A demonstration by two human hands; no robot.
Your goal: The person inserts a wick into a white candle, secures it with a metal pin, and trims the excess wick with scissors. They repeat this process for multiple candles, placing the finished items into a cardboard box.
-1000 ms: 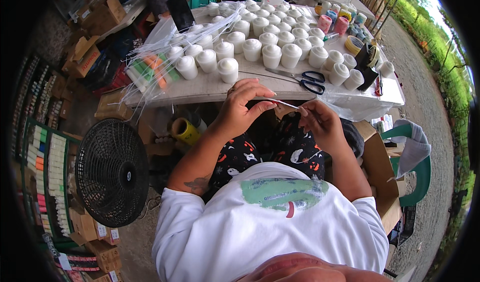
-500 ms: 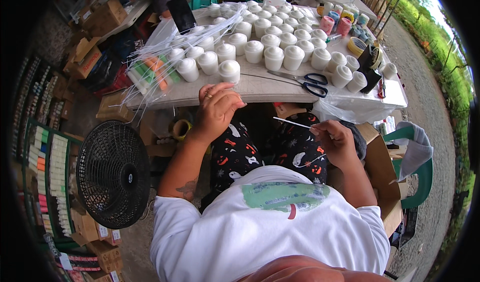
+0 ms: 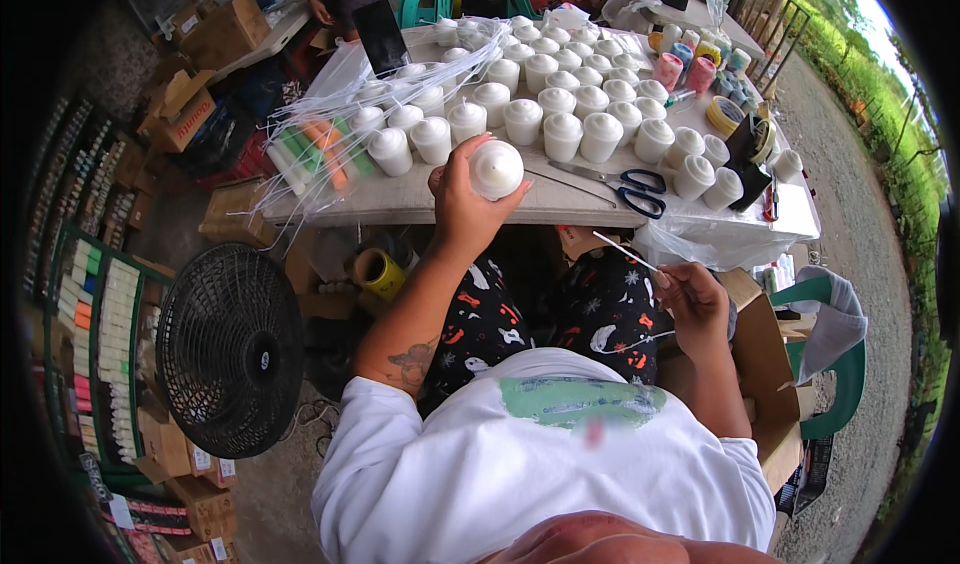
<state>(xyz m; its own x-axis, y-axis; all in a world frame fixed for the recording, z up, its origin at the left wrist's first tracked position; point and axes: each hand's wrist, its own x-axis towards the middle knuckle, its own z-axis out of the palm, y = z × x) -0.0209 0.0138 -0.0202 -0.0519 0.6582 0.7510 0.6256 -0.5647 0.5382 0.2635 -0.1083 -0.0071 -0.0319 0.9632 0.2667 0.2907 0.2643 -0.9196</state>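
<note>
My left hand (image 3: 466,207) is wrapped round a white, domed candle (image 3: 497,172), lifted over the table's near edge with its top facing me. A small dark spot shows at the centre of that top. Lower and to the right, above my lap, my right hand (image 3: 693,302) pinches a thin white wick (image 3: 626,250) whose free end points up and to the left. A loose length of it trails below the hand across my thigh. Many similar white candles (image 3: 562,136) stand in rows on the table (image 3: 560,204) just beyond my left hand.
Scissors (image 3: 636,192) and a thin metal rod (image 3: 571,186) lie near the table's front edge. Long white strands (image 3: 300,134) spread over the left corner. Tape rolls (image 3: 724,115) and thread spools (image 3: 668,69) are at the right. A black fan (image 3: 230,351) stands at my left. Other people sit beyond.
My left hand has closed on the front candle and raised it off the table toward me. My right hand has shifted slightly right and down, still pinching the wick.
</note>
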